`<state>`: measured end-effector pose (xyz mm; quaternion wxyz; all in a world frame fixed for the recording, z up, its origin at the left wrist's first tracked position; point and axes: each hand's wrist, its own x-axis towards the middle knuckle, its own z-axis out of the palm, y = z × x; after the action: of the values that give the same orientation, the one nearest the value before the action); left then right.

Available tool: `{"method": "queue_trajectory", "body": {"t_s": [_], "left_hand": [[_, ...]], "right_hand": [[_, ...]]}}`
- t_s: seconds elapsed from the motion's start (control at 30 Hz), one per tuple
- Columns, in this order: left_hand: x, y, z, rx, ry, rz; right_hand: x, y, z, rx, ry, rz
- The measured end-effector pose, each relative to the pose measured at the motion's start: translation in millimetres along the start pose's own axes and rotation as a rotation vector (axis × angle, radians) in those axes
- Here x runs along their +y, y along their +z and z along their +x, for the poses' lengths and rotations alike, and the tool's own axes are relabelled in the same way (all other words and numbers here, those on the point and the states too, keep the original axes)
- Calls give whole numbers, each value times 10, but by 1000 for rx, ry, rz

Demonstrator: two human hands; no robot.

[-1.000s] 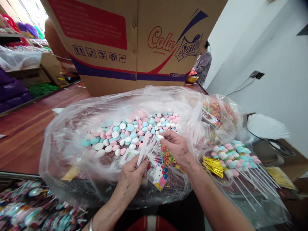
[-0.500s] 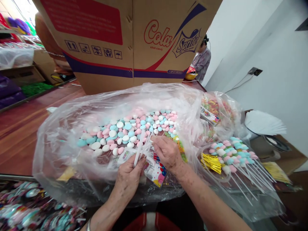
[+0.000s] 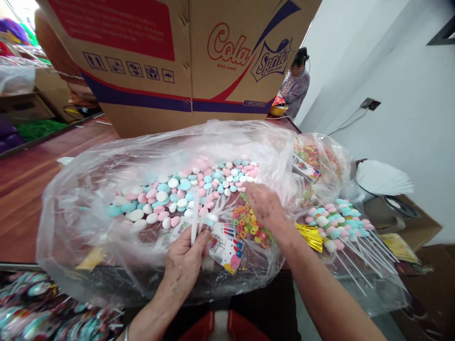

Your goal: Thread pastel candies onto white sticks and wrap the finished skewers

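Several thin white sticks [image 3: 195, 213] stand up from my left hand [image 3: 186, 258], whose fingers are closed round them. A pale blue and white candy [image 3: 211, 219] sits close by these sticks; I cannot tell if it is threaded on one. My right hand [image 3: 265, 206] reaches over the edge of the pastel candies, its fingers blurred and partly hidden. Pink, white and blue button-shaped candies [image 3: 161, 196] lie spread on the clear plastic. Below my right hand is a pile of coloured ring candies [image 3: 245, 220]. A printed card [image 3: 227, 251] lies beside my left hand.
A large cardboard box [image 3: 142, 106] stands behind the plastic bag [image 3: 71, 189]. To the right lie finished candy skewers [image 3: 341, 220], gold twist ties [image 3: 310, 237] and a bag of gummy rings [image 3: 320, 156]. A person [image 3: 297, 85] is at the far end.
My right hand has moved away from the sticks, up and to the right, toward the candies, uncovering the ring candies. My left hand still holds the sticks. The view has shifted slightly.
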<state>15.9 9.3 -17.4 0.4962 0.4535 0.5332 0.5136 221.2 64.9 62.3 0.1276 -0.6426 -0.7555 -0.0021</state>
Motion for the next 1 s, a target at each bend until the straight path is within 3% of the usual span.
{"method": "queue_trajectory", "body": {"t_s": [0.1,0.17,0.33,0.67,1.0], "left_hand": [[10,-10,-6,-49,-18,-7],[14,-15,-9,-55,-23,-9],[9,-8,-11,-48,-29,-13],[-36,-12,-4,-38,2,4],[-24,-21,5,-50,-7,28]], "right_hand": [[114,-62,198,-178,11,-251],[83,-22,255,-232,-35,-316],[4,107,235,-237,-73,-336],[102,147,280,-346,-175,-262],[117,225,342,-327,-179,-157]]}}
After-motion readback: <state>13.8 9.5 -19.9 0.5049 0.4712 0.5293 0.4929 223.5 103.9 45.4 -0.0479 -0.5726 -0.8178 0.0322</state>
